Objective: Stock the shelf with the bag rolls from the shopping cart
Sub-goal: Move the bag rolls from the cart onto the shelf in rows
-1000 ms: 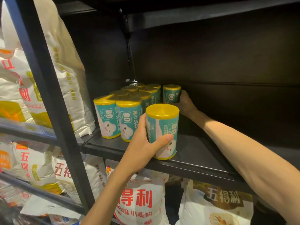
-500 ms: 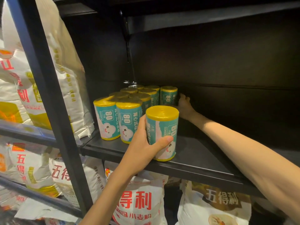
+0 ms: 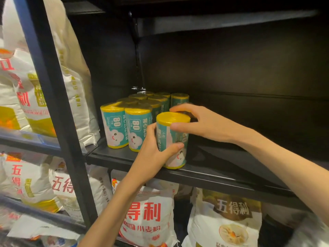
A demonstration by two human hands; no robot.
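Observation:
A teal bag roll with a yellow top [image 3: 172, 120] stands upright near the front edge of the black shelf [image 3: 222, 177]. My left hand [image 3: 153, 155] is wrapped around its lower left side. My right hand [image 3: 201, 122] grips its upper part, thumb in front and fingers curled over the back of the top. Several more teal and yellow rolls [image 3: 124, 129] stand in rows to the left, reaching to the back, with one at the rear [image 3: 179, 99] just behind my right hand.
A black upright post [image 3: 53, 104] borders the shelf on the left. White flour sacks [image 3: 74, 86] fill the neighbouring bay, and more sacks [image 3: 147, 216] sit under the shelf. The shelf's right part [image 3: 249, 157] is bare and dark.
My right hand has let go of the rear roll, pulled forward and closed on the top of the front roll. My left hand still holds that roll in the same place.

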